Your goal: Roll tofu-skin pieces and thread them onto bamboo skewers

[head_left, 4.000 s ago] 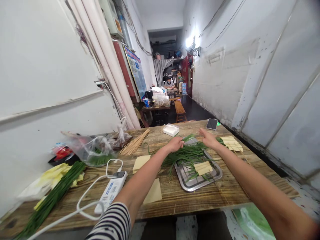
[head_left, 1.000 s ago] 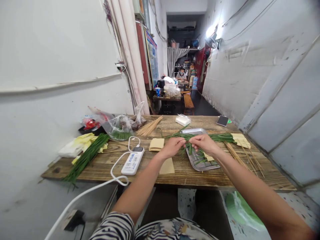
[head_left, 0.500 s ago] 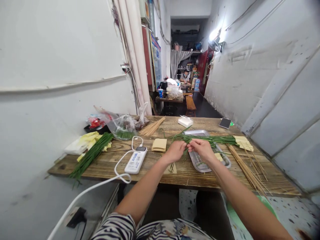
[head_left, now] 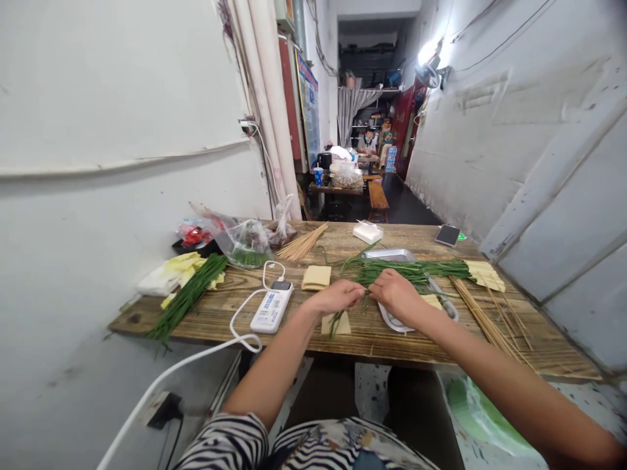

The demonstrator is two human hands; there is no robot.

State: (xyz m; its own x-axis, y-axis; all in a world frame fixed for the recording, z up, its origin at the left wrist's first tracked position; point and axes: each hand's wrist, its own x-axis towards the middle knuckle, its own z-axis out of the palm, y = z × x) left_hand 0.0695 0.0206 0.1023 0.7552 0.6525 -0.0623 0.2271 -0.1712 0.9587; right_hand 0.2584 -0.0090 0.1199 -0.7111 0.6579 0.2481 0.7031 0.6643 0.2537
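Over the near edge of a clear plastic tray (head_left: 398, 326), my two hands meet with closed fingertips. My left hand (head_left: 343, 296) pinches green chives, with a few stems trailing below it over a square tofu sheet (head_left: 337, 324). My right hand (head_left: 394, 294) is closed on the chives from the other side; its fingertips are partly hidden. Behind them a bunch of chives (head_left: 392, 269) lies across the tray, reaching right to pale yellow sheets (head_left: 484, 275). A small stack of tofu sheets (head_left: 317, 277) sits beyond my left hand.
A white power bank (head_left: 273, 308) with a cable lies left. Further left are more chives (head_left: 189, 297) and plastic bags (head_left: 249, 245). Bamboo skewers (head_left: 482, 320) lie right, others (head_left: 304, 241) at the back, near a white box (head_left: 367, 232) and a phone (head_left: 447, 235). A person (head_left: 368, 140) sits far off.
My hands have drawn slightly apart, the right one turning so its back faces up more. The view has shifted a little. The things on the table stay put.
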